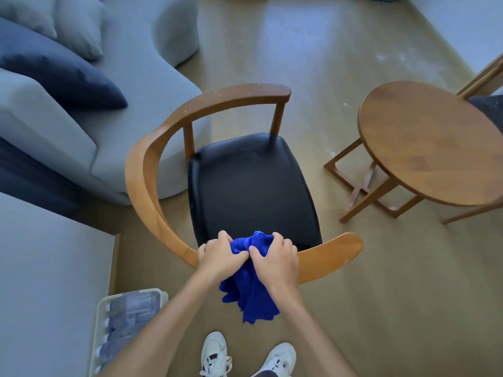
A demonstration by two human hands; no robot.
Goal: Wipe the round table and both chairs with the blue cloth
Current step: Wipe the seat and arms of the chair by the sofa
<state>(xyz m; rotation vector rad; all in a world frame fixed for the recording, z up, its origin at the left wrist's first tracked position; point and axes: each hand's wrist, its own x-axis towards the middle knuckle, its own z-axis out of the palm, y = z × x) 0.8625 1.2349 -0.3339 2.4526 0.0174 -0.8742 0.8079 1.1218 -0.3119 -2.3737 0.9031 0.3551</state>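
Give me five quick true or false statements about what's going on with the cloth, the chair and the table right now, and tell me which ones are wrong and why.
1. Both hands grip the blue cloth. True: the left hand and right hand hold it bunched.
2. The cloth lies spread flat on the round table. False: it hangs bunched from the hands at the chair's curved wooden rail.
3. The chair seat is dark. True.
4. A mug stands on the round table. False: its visible top is bare.
5. A sofa with a dark cushion stands beyond the chair. True.
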